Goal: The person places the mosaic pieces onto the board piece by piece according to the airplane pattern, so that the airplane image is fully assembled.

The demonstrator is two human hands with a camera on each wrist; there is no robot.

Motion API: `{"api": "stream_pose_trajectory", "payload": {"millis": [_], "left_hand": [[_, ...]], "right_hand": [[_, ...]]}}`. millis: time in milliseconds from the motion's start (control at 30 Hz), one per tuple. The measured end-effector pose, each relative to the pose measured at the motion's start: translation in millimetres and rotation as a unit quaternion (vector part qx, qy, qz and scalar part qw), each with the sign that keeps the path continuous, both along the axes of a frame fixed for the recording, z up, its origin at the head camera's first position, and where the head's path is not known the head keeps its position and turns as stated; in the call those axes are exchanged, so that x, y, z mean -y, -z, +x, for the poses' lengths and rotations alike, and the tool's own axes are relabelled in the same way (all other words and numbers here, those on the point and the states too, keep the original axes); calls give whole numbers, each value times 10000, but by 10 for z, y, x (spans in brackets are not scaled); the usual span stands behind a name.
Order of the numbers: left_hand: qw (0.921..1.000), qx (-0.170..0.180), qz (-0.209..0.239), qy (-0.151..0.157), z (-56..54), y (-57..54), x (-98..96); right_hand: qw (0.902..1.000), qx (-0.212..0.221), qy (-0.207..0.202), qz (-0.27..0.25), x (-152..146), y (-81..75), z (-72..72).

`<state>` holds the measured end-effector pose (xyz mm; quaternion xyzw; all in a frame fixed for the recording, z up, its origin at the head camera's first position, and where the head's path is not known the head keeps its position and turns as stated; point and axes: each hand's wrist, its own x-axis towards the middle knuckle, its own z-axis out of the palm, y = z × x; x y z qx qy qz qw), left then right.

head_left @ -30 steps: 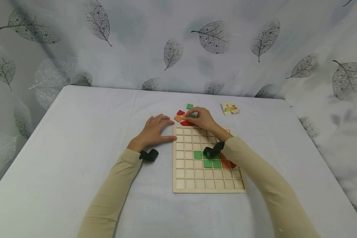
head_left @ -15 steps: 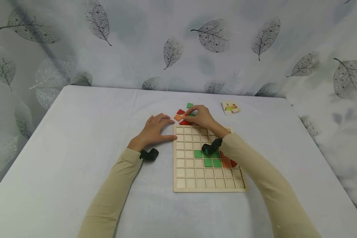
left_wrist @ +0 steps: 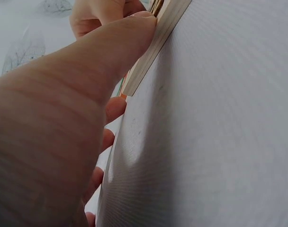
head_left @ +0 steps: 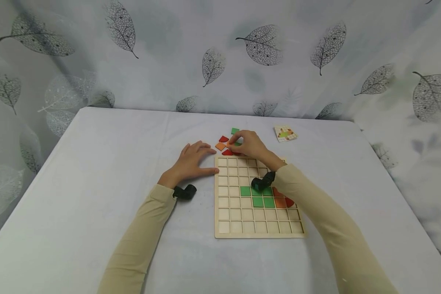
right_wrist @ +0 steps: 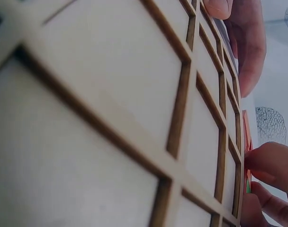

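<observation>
A wooden grid board (head_left: 235, 235) lies on the white table, with several green tiles (head_left: 258, 202), orange tiles (head_left: 280, 202) and a red piece (head_left: 289, 202) set in its squares. Past its far edge, my right hand (head_left: 252, 146) pinches a small orange tile (head_left: 228, 144) between thumb and forefinger, largely hidden by the fingertips. Around it lie another orange tile (head_left: 220, 145), red pieces (head_left: 223, 139) and green tiles (head_left: 235, 130). With fingers spread, my left hand (head_left: 192, 161) rests at the board's upper left; its thumb (left_wrist: 143, 23) touches the board's side.
A small card (head_left: 285, 134) printed with a coloured grid pattern lies beyond the board at the right. Behind the table (head_left: 114, 163) hangs a leaf-print cloth (head_left: 150, 73). A black wrist camera (head_left: 263, 181) covers some of the board's squares.
Both hands stay in nearly the same places. The red piece by the right fingertips has shifted slightly to the left; the view has moved a little.
</observation>
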<state>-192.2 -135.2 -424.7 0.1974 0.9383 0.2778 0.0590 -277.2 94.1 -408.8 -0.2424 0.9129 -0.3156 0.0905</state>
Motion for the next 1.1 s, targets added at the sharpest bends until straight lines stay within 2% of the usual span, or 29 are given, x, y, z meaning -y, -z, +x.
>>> {"api": "stream_pose_trajectory", "payload": {"millis": [300, 567, 733, 1100], "left_hand": [[10000, -3, -60, 29, -3, -2, -17], [10000, -38, -13, 34, 10, -8, 4], [10000, -73, -23, 34, 13, 2, 12], [10000, -66, 44, 43, 7, 10, 0]], "right_hand": [[9991, -15, -40, -411, -93, 28, 11], [9968, 145, 12, -782, -123, -50, 81], [9942, 388, 23, -1003, -132, -97, 151], [9900, 454, -308, -1302, -250, -106, 288]]}}
